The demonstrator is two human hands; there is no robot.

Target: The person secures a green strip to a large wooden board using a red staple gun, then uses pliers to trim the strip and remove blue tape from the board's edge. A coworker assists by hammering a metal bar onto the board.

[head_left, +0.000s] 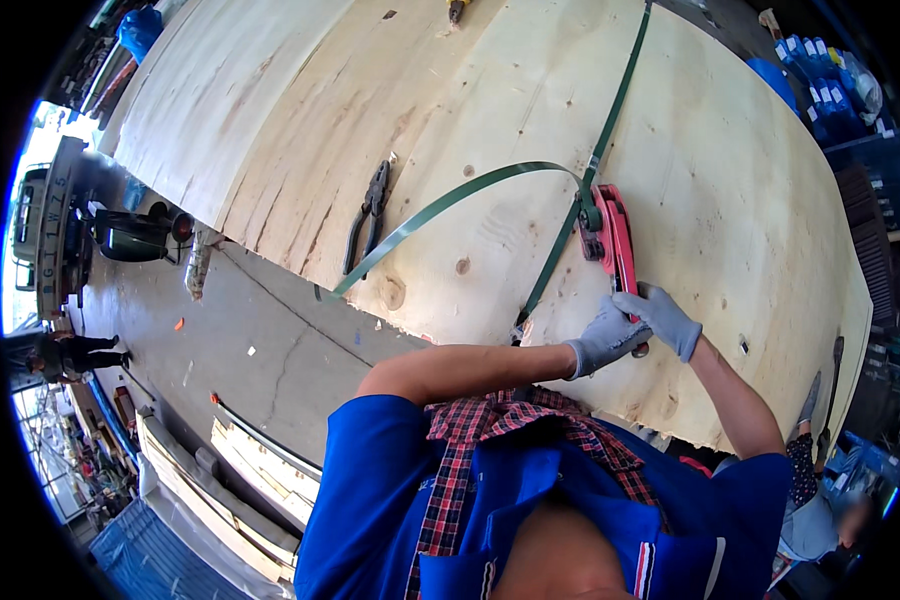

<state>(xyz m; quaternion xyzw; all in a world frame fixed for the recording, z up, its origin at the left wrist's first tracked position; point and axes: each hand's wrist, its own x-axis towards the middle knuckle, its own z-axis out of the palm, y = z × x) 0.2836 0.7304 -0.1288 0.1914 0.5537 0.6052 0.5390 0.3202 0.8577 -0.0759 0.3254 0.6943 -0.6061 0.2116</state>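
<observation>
A red strapping tool (pixel 613 240) lies on the plywood top (pixel 490 110), its handle end pointing toward me. Both my hands wear light grey gloves. My left hand (pixel 602 340) is closed around the lower end of the tool's handle. Just beside it, my right hand (pixel 669 318) grips the same handle from the right, its fingers bent over it. A green strap (pixel 622 95) runs across the plywood and through the tool's head. Its loose tail (pixel 440 208) arcs off to the left, over the plywood's edge.
Black-handled pliers (pixel 369 220) lie left of the strap; a yellow-handled tool (pixel 457 10) lies at the far edge. A co-worker (pixel 810 520) is at the lower right, and another person (pixel 75 355) stands far left. Wooden boards (pixel 260 465) are stacked on the floor behind my left arm.
</observation>
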